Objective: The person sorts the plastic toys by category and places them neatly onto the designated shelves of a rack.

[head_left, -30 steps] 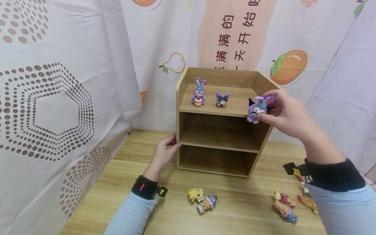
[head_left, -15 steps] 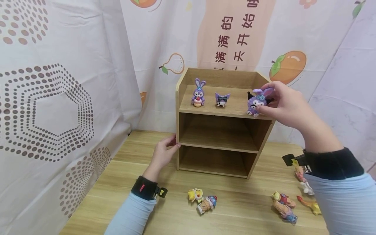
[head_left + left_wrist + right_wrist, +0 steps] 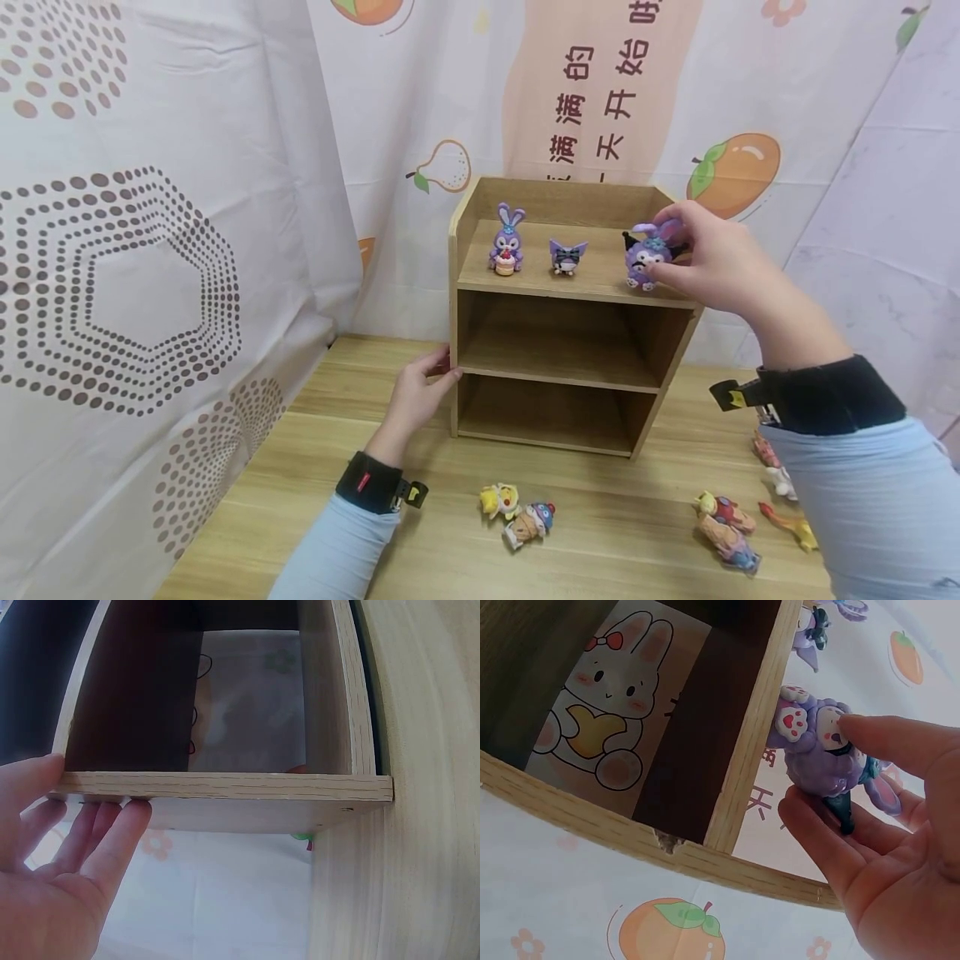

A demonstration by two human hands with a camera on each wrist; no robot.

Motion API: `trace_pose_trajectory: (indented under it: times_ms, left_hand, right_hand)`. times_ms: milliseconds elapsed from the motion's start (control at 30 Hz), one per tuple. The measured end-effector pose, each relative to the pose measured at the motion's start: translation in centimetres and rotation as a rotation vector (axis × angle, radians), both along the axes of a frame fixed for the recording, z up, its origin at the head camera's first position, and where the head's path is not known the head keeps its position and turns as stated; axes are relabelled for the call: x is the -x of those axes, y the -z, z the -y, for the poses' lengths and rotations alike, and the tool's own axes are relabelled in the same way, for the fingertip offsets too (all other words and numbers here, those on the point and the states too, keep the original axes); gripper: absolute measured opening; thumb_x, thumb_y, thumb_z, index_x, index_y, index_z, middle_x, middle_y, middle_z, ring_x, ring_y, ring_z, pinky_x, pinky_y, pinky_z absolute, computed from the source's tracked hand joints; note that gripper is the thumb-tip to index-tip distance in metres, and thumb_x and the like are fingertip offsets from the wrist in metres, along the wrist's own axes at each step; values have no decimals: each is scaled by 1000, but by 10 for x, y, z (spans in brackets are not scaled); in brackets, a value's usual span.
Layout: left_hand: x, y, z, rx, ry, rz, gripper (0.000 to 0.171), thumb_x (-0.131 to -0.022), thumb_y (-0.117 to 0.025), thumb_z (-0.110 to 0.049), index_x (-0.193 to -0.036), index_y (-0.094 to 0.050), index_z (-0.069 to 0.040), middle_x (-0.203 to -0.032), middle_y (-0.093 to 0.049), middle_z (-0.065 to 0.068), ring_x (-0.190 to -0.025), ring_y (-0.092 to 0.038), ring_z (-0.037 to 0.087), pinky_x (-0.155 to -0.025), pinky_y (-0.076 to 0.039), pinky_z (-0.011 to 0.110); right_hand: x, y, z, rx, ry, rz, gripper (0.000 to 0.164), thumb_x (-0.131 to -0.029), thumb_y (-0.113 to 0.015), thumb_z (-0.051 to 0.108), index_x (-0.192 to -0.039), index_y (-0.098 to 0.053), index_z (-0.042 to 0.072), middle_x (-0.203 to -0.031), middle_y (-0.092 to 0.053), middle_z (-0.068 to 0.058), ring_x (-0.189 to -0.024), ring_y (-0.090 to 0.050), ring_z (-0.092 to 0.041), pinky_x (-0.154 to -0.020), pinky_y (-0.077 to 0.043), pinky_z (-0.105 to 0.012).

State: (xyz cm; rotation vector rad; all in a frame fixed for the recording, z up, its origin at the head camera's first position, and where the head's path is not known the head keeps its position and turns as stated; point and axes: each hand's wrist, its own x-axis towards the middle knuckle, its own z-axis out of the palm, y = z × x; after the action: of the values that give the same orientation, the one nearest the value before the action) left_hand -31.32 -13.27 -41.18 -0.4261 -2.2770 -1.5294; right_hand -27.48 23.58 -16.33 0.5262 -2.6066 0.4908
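My right hand (image 3: 716,258) pinches a purple rabbit figurine (image 3: 645,260) between thumb and fingers, at the right end of the top board of a small wooden shelf (image 3: 558,379). In the right wrist view the figurine (image 3: 821,761) has pink-padded paws, which are right at the board's front edge. Dark pointed bits stick out behind it. My left hand (image 3: 416,398) holds the shelf's left side panel, thumb at the front edge and fingers on the outer face. On the top board stand a rabbit figurine with a cake (image 3: 507,242) and a small purple-eared figurine (image 3: 567,257).
On the table (image 3: 600,533) before the shelf lie a yellow figurine (image 3: 498,500) and one with a blue head and cone body (image 3: 529,525). More figurines (image 3: 726,532) lie at the right, partly near my sleeve. Printed curtains (image 3: 405,92) hang behind and at the left.
My right hand has brought the purple rabbit figurine up from in front of the top board's edge, then left over the board. My left hand has stayed on the side panel.
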Motion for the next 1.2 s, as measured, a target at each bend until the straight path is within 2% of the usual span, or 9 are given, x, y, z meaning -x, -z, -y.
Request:
trace_pose_trajectory:
  times_ms: [333, 600, 767, 900, 1200]
  left_hand:
    - [1, 0, 0, -6, 1, -14, 48, -89, -70, -19, -133, -55, -6, -115, -63, 10, -101, -59, 21, -82, -55, 38]
    - [-1, -2, -1, 8, -3, -9, 48, -89, -70, -20, -133, -55, -7, -115, -63, 9, -102, -59, 21, -82, -55, 37]
    - [-2, -3, -1, 8, -4, -3, 48, -89, -70, -20, -133, -55, -7, -115, -63, 9, -101, -59, 20, -83, -55, 36]
    - [-2, -3, -1, 6, -5, -5, 48, -89, -70, -19, -133, -55, -6, -114, -63, 9, -101, -59, 20, -83, -55, 37]
    - [-2, -2, 0, 6, -4, 12, 49, -90, -70, -22, -134, -54, -8, -116, -62, 8, -102, -59, 19, -82, -55, 35]
  right_hand:
    - [9, -4, 10, -22, 26, 40, 58, -84, -73, 30, -130, -43, 9, -116, -57, -19, -96, -52, -35, -81, -47, -56]
    - [14, -5, 12, 2, 67, 85, 60, -85, -72, 31, -131, -42, 8, -118, -56, -21, -99, -50, -36, -85, -45, -60]
    - [16, -4, 12, 2, 54, 103, 60, -86, -71, 28, -133, -40, 9, -121, -54, -22, -100, -50, -37, -87, -44, -61]
    - [19, -5, 16, 14, 32, 108, 66, -86, -70, 22, -139, -34, 8, -124, -51, -23, -101, -50, -37, -88, -43, -60]
    - [25, -7, 25, -83, 82, 81, 69, -84, -68, 17, -143, -33, 8, -122, -52, -21, -98, -48, -36, -81, -40, -57]
